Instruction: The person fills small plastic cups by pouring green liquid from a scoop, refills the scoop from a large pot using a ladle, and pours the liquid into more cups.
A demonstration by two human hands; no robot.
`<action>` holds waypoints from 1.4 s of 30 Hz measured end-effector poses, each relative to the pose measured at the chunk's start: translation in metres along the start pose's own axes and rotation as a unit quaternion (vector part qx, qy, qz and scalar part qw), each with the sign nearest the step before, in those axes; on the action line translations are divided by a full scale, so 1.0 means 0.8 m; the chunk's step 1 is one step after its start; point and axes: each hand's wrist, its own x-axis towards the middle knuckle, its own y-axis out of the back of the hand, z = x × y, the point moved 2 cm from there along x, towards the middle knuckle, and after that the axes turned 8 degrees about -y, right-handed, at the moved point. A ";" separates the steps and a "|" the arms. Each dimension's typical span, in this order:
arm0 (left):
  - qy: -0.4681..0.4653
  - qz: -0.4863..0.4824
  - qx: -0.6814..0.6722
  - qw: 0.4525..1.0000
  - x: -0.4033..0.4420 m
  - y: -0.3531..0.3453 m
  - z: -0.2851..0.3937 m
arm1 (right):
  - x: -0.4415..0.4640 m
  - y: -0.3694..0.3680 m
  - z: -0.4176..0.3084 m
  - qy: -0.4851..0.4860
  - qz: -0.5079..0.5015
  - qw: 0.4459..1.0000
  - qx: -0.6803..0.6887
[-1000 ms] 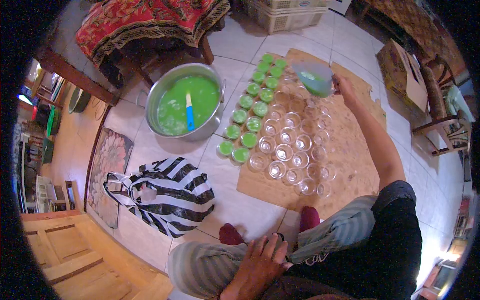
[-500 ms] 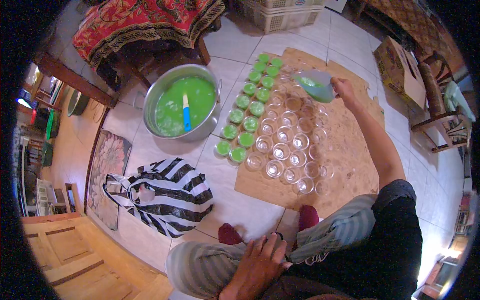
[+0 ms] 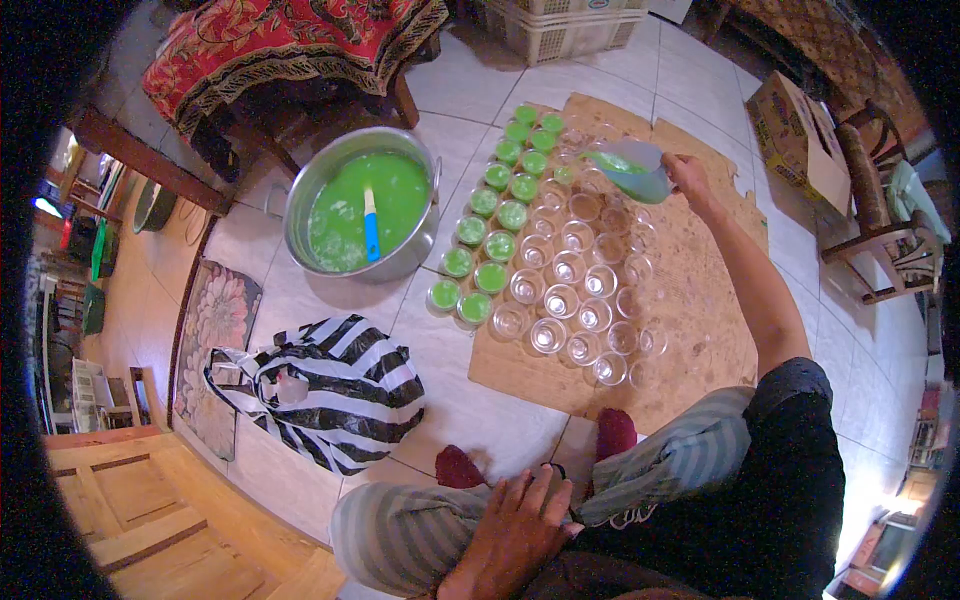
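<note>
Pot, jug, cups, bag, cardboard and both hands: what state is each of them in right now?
Pot: uncovered, green liquid inside.
Blue-handled utensil: resting in the pot.
Jug: tilted, some green liquid inside.
Green cups: upright, filled.
Clear cups: upright, nearer ones look empty.
Striped bag: crumpled, on the floor.
Cardboard sheet: flat, ragged-edged.
Right hand: gripping the jug's handle.
Left hand: resting on the lap.

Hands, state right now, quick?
Left hand: fingers loosely spread, resting on the leg, no held item visible.
Right hand: closed on the handle of the tilted pitcher.
</note>
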 end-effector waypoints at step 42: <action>0.025 -0.011 -0.005 1.000 -0.002 0.001 0.002 | -0.042 0.011 -0.071 -0.019 0.011 1.000 -0.022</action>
